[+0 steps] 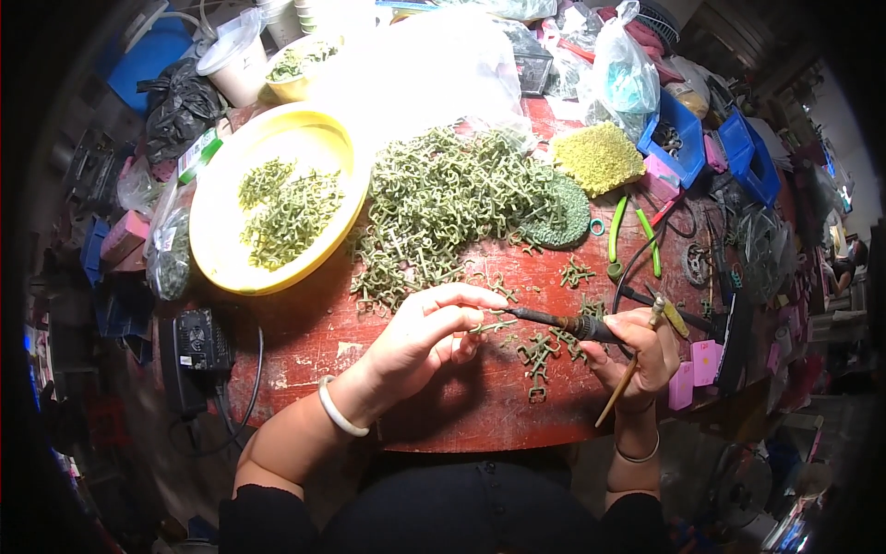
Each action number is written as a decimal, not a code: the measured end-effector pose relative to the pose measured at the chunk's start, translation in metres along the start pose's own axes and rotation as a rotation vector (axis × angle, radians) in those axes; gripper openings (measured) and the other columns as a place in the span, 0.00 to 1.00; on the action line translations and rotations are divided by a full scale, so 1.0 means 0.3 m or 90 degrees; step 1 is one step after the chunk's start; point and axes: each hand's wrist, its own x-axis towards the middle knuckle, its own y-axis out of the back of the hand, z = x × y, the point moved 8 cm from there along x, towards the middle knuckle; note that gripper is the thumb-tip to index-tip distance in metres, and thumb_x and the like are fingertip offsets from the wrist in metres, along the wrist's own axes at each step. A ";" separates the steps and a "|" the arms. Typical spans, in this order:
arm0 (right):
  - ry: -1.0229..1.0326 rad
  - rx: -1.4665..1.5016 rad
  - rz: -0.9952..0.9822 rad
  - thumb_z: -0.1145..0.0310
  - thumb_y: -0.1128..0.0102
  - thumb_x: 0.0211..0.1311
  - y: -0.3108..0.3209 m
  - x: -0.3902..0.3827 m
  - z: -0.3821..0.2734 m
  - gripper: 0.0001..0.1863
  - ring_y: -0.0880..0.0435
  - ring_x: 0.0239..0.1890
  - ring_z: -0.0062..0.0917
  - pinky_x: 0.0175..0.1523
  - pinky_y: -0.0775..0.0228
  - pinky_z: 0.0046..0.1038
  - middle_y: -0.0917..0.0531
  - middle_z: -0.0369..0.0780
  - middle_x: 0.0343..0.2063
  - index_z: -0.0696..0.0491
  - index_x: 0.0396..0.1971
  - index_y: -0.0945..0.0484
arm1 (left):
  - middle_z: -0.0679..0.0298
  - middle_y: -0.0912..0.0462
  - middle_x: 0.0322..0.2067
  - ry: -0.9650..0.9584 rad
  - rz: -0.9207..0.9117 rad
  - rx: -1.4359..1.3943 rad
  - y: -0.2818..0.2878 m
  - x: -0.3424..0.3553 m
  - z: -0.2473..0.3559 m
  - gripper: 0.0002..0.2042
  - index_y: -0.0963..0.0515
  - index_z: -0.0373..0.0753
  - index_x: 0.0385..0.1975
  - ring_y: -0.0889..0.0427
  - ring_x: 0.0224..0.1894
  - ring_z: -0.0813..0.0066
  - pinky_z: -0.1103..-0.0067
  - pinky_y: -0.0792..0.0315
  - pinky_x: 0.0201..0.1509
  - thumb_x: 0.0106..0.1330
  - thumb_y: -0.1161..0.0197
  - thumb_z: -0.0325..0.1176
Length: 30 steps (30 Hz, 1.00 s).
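Evidently, left hand point(429, 334) pinches a green piece point(499, 325) in from the near edge of the worktop point(517, 427), right hand point(643, 353) clasps iron point(591, 329) and stick point(618, 394) together; crowded grip could let the iron's tip slip into left fingers.

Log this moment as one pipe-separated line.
left hand: pinching green piece | right hand: holding dark pen-like tool, thin brown stick | tool tip: near piece
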 end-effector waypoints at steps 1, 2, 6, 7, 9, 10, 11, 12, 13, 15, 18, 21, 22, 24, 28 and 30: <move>0.017 -0.004 0.019 0.59 0.21 0.53 0.001 0.006 -0.002 0.20 0.19 0.27 0.31 0.32 0.26 0.29 0.18 0.40 0.26 0.55 0.36 0.22 | 0.71 0.21 0.35 0.001 0.005 0.003 0.000 0.000 0.001 0.12 0.21 0.34 0.51 0.28 0.29 0.89 0.90 0.31 0.32 0.70 0.40 0.28; 0.034 -0.009 0.038 0.58 0.21 0.53 0.006 0.008 -0.007 0.20 0.19 0.24 0.30 0.28 0.27 0.27 0.18 0.39 0.24 0.54 0.34 0.22 | 0.71 0.21 0.34 0.001 0.010 0.007 0.001 0.000 0.000 0.12 0.21 0.34 0.50 0.28 0.29 0.89 0.90 0.32 0.32 0.70 0.39 0.28; 0.034 -0.004 0.032 0.58 0.21 0.53 0.005 0.011 -0.009 0.20 0.19 0.24 0.30 0.28 0.27 0.27 0.19 0.39 0.24 0.55 0.34 0.21 | 0.71 0.22 0.34 -0.004 0.006 0.009 0.006 0.001 -0.003 0.12 0.21 0.34 0.50 0.28 0.29 0.89 0.90 0.32 0.31 0.70 0.39 0.28; 0.033 -0.003 0.032 0.58 0.21 0.53 0.005 0.010 -0.008 0.20 0.19 0.24 0.30 0.28 0.27 0.27 0.19 0.39 0.24 0.55 0.34 0.21 | 0.71 0.22 0.34 -0.005 0.005 0.008 0.006 0.002 -0.004 0.12 0.21 0.34 0.50 0.28 0.29 0.89 0.90 0.33 0.31 0.70 0.39 0.28; 0.031 -0.001 0.031 0.58 0.21 0.53 0.004 0.008 -0.007 0.20 0.19 0.24 0.30 0.28 0.27 0.27 0.19 0.39 0.24 0.55 0.34 0.21 | 0.72 0.22 0.33 -0.006 0.004 0.007 0.007 0.001 -0.005 0.12 0.21 0.34 0.50 0.28 0.29 0.89 0.90 0.33 0.31 0.70 0.39 0.28; 0.029 -0.001 0.032 0.58 0.21 0.52 0.005 0.009 -0.007 0.20 0.19 0.24 0.30 0.28 0.27 0.27 0.19 0.39 0.24 0.54 0.34 0.21 | 0.70 0.21 0.34 -0.005 0.003 0.012 0.007 0.000 -0.002 0.13 0.21 0.33 0.50 0.26 0.30 0.88 0.90 0.31 0.33 0.69 0.40 0.28; 0.027 0.000 0.033 0.58 0.21 0.52 0.006 0.009 -0.007 0.20 0.19 0.24 0.30 0.28 0.27 0.27 0.18 0.39 0.24 0.54 0.34 0.21 | 0.68 0.20 0.35 -0.004 0.002 0.017 0.007 -0.001 -0.001 0.14 0.22 0.32 0.51 0.24 0.32 0.87 0.90 0.29 0.36 0.68 0.41 0.29; 0.027 -0.001 0.033 0.58 0.21 0.52 0.006 0.010 -0.008 0.20 0.19 0.24 0.30 0.28 0.27 0.27 0.18 0.39 0.24 0.54 0.34 0.21 | 0.68 0.20 0.35 -0.004 0.002 0.017 0.007 -0.002 0.000 0.14 0.22 0.32 0.51 0.24 0.32 0.87 0.90 0.29 0.36 0.68 0.41 0.29; 0.031 -0.003 0.033 0.58 0.21 0.52 0.007 0.012 -0.010 0.20 0.19 0.25 0.30 0.28 0.27 0.27 0.18 0.39 0.24 0.54 0.34 0.22 | 0.68 0.20 0.35 0.000 0.001 0.017 0.007 -0.003 0.001 0.14 0.22 0.32 0.51 0.24 0.32 0.87 0.90 0.29 0.36 0.68 0.41 0.29; 0.034 -0.005 0.033 0.58 0.21 0.52 0.006 0.012 -0.011 0.20 0.19 0.25 0.30 0.28 0.27 0.27 0.18 0.39 0.25 0.54 0.34 0.22 | 0.68 0.20 0.35 0.003 0.000 0.016 0.006 -0.005 0.001 0.14 0.22 0.32 0.51 0.24 0.32 0.87 0.90 0.29 0.36 0.68 0.41 0.29; 0.036 -0.016 0.034 0.58 0.20 0.52 0.009 0.006 -0.008 0.20 0.19 0.25 0.30 0.28 0.27 0.27 0.18 0.39 0.25 0.54 0.34 0.22 | 0.67 0.19 0.36 0.002 0.002 0.016 0.003 -0.001 0.001 0.14 0.22 0.32 0.51 0.24 0.32 0.87 0.90 0.28 0.37 0.68 0.41 0.28; 0.031 -0.009 0.035 0.58 0.20 0.52 0.008 0.008 -0.007 0.20 0.18 0.25 0.30 0.28 0.26 0.27 0.18 0.39 0.25 0.54 0.34 0.22 | 0.67 0.19 0.38 -0.001 0.010 0.014 0.008 -0.002 0.002 0.14 0.22 0.32 0.51 0.24 0.32 0.87 0.90 0.27 0.38 0.68 0.41 0.28; 0.033 -0.011 0.033 0.58 0.20 0.51 0.008 0.011 -0.009 0.20 0.18 0.25 0.30 0.28 0.26 0.27 0.18 0.39 0.25 0.54 0.34 0.22 | 0.66 0.19 0.39 -0.002 0.008 0.009 0.008 -0.002 0.002 0.14 0.22 0.32 0.51 0.24 0.33 0.87 0.90 0.27 0.38 0.68 0.40 0.28; 0.035 -0.014 0.030 0.58 0.20 0.51 0.007 0.013 -0.010 0.20 0.19 0.25 0.30 0.28 0.26 0.27 0.18 0.39 0.25 0.54 0.34 0.22 | 0.66 0.19 0.40 -0.003 0.006 0.004 0.010 -0.001 0.002 0.14 0.21 0.32 0.51 0.24 0.33 0.87 0.89 0.27 0.38 0.68 0.40 0.27; 0.031 -0.015 0.039 0.58 0.20 0.51 0.011 0.007 -0.006 0.20 0.19 0.25 0.30 0.29 0.26 0.28 0.18 0.39 0.25 0.54 0.34 0.21 | 0.66 0.18 0.40 -0.001 0.006 0.007 0.011 0.000 0.002 0.13 0.21 0.32 0.51 0.23 0.33 0.87 0.90 0.27 0.38 0.68 0.40 0.27; 0.026 -0.010 0.042 0.58 0.20 0.51 0.013 0.009 -0.007 0.20 0.18 0.26 0.31 0.29 0.26 0.28 0.18 0.39 0.25 0.54 0.34 0.21 | 0.66 0.18 0.40 0.001 0.008 0.007 0.010 -0.002 0.004 0.13 0.21 0.32 0.51 0.23 0.33 0.87 0.90 0.27 0.38 0.68 0.40 0.27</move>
